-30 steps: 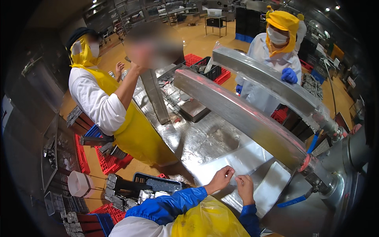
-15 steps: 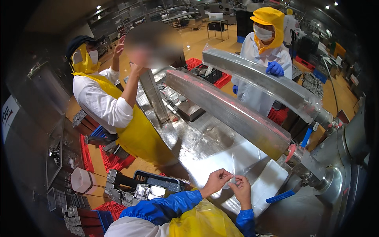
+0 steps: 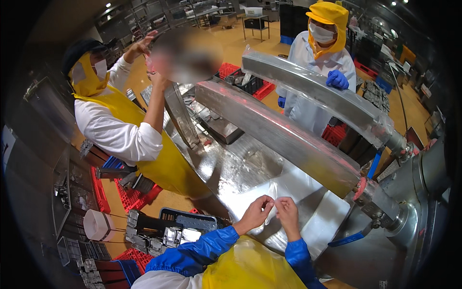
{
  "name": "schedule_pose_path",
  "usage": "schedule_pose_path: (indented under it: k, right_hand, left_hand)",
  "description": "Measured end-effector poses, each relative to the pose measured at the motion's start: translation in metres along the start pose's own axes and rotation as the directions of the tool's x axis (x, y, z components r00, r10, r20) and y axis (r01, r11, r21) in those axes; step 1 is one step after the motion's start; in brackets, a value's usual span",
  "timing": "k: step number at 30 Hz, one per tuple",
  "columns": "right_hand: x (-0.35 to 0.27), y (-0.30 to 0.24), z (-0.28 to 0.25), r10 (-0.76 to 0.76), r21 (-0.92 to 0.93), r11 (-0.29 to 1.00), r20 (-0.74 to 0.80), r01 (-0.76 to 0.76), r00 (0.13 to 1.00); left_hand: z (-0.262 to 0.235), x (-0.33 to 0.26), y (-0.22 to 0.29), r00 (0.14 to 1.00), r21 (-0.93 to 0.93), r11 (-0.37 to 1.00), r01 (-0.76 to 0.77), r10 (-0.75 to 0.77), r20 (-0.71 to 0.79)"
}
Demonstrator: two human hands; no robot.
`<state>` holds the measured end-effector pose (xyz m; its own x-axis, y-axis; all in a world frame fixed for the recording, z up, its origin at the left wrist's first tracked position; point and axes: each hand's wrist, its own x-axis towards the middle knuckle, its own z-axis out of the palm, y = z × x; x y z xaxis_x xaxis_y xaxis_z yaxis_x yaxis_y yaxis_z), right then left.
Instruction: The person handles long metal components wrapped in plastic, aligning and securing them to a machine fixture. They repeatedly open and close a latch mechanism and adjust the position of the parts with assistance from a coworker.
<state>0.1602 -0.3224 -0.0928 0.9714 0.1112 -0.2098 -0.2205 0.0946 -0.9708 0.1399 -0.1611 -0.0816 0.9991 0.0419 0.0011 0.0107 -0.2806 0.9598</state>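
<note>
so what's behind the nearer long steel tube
Behind the nearer tube: a second steel tube, a co-worker's white coat and a black crate. It hides the coat's lower end; anything else it covers can't be seen.

The left hand [image 3: 254, 215] and right hand [image 3: 288, 216] pinch with curled fingers [image 3: 264, 199], nearly touching, forearms [image 3: 211, 245] angled inward.

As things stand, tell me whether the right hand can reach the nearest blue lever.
Probably yes: from the right hand, the blue lever lies rightward, with flat white sheeting but nothing tall between, though the hand seems occupied with thin film.
</note>
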Motion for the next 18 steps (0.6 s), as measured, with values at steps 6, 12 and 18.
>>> schedule_pose_path:
  k: [6,12,18]
  right_hand:
    - [0.025,0.039,0.075,-0.078,-0.101,0.991,0.121,0.091,0.990]
    - [0.065,0.009,0.133,0.106,0.094,0.985,0.335,-0.145,0.936]
    - [0.156,-0.023,0.166,0.193,0.622,0.475,0.616,-0.622,0.764]
  left_hand:
    - [-0.037,0.020,-0.058,0.943,-0.021,0.989,0.149,-0.149,-0.298]
    - [-0.119,0.045,-0.045,0.872,0.147,0.975,0.167,-0.077,-0.483]
    - [-0.202,0.066,-0.078,0.920,-0.775,0.615,0.147,-0.373,-0.121]
